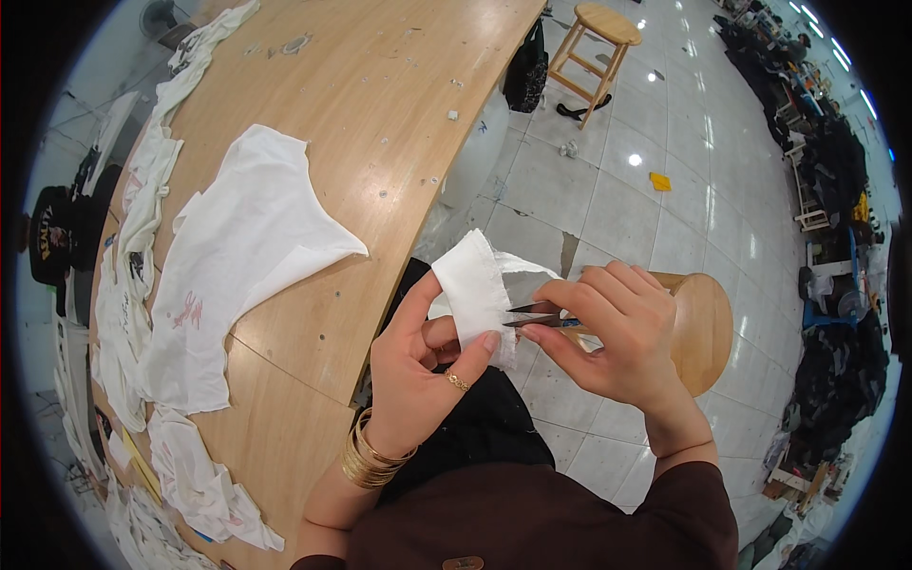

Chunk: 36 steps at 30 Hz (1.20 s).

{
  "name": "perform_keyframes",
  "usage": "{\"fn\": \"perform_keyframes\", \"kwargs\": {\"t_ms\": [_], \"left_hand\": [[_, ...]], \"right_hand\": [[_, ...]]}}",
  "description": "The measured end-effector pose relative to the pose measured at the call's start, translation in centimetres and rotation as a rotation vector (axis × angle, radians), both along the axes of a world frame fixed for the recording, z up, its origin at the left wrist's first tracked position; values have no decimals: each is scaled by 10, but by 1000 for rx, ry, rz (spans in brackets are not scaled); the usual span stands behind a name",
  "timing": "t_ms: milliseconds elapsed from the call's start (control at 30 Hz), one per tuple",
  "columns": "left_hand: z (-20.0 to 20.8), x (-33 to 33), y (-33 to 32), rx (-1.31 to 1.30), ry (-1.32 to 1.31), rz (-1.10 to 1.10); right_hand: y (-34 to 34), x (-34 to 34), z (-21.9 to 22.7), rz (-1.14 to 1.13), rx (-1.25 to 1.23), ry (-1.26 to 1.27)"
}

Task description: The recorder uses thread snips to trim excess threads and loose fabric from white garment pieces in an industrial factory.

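My left hand pinches a folded white fabric band with frayed edges, its thumb in front and fingers behind. In my right hand is a pair of thread snips, their dark pointed blades parted. The blade tips meet the band's right edge, where a thin loose strip of white cloth hangs behind. Both hands are over my lap, just past the table's edge. On the table to the left lies a flat white cut fabric piece with a small reddish print.
The wooden table fills the left side, with piled white cloth along its far edge. A round wooden stool stands close to my right, another stool farther ahead. Dark garment heaps line the right side.
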<state>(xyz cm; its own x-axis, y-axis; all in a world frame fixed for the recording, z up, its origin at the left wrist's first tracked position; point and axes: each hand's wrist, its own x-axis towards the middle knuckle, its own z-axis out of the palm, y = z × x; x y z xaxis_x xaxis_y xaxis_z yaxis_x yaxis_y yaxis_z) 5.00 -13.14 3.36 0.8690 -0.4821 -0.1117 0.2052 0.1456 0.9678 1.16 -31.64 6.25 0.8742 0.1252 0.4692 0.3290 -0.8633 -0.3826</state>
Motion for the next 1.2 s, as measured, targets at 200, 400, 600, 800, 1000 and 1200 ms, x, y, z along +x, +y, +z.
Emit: {"fn": "perform_keyframes", "kwargs": {"t_ms": [200,400,600,800,1000,1200], "left_hand": [[0,-1,-1,17,-19,14],[-3,-2,-1,53,-88,16],[-6,-3,-2,72,-150,21],[-6,-2,-2,74,-131,12],[0,2,-1,16,-7,-15],[0,2,1,-45,105,-41]], "right_hand": [[-1,-1,3,1,-25,8],[-2,-1,3,-4,-63,-4],[-4,-3,3,12,-162,3],[-7,-3,1,42,-235,-35],[-7,2,-1,62,-114,-3],[-9,4,-12,127,222,158]]}}
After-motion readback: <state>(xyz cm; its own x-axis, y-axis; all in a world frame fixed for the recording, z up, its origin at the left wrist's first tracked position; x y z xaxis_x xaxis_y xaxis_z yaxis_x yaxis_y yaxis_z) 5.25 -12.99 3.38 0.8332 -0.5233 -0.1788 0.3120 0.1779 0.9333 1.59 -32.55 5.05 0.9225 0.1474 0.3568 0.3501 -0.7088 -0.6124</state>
